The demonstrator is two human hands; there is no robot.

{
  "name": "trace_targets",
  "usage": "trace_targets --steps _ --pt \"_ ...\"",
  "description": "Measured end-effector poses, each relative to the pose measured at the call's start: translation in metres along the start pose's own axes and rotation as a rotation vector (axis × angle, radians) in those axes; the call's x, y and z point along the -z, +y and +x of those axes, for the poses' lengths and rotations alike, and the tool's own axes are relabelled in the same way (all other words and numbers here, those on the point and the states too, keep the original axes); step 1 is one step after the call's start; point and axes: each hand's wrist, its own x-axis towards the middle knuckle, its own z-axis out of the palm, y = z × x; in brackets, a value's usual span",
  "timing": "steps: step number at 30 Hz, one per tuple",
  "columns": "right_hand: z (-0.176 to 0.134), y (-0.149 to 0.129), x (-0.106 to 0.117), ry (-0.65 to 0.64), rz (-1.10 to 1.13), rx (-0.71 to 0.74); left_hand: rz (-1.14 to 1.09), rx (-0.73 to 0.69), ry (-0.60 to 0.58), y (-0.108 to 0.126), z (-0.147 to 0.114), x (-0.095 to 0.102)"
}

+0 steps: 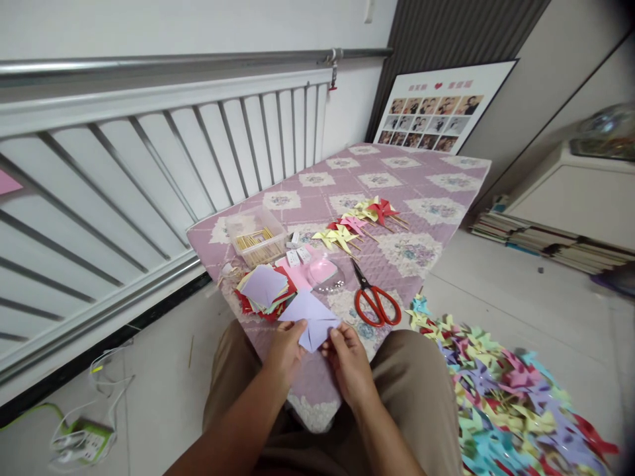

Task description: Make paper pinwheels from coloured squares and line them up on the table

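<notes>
A lavender paper square (308, 311) with slits cut toward its middle is held over the near corner of the table. My left hand (288, 347) pinches its left edge between thumb and fingers. At the lower right edge, my right hand (346, 350) grips the same paper. Just beyond lies a stack of coloured paper squares (265, 287), lavender on top. Scissors with red handles (377, 304) rest to the right, blades pointing away. Pink paper (320, 270) and a clear plastic dome (331, 277) sit behind the held square.
A clear box of thin sticks (256, 238) stands at the table's left, beside small white boxes (297, 254). Several finished pinwheels (354, 225) lie farther back on the floral tablecloth (421, 251). A heap of pinwheels (510, 403) covers the floor at right. A radiator (169, 145) borders the left.
</notes>
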Motion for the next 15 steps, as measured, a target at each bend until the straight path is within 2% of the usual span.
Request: trace_targets --steps 3,6,11,15 --pt "0.002 0.005 0.012 0.02 -0.201 0.225 0.009 -0.004 0.004 0.008 0.005 0.005" --pt "0.0 0.011 0.019 -0.061 -0.441 0.43 0.023 0.003 0.015 0.012 0.008 0.008" --pt "-0.006 0.016 0.017 -0.221 -0.757 0.614 0.022 0.011 0.027 0.014 0.006 0.007" --pt "-0.007 0.016 0.015 -0.211 -0.835 0.72 0.071 0.034 0.05 0.015 0.001 0.005"
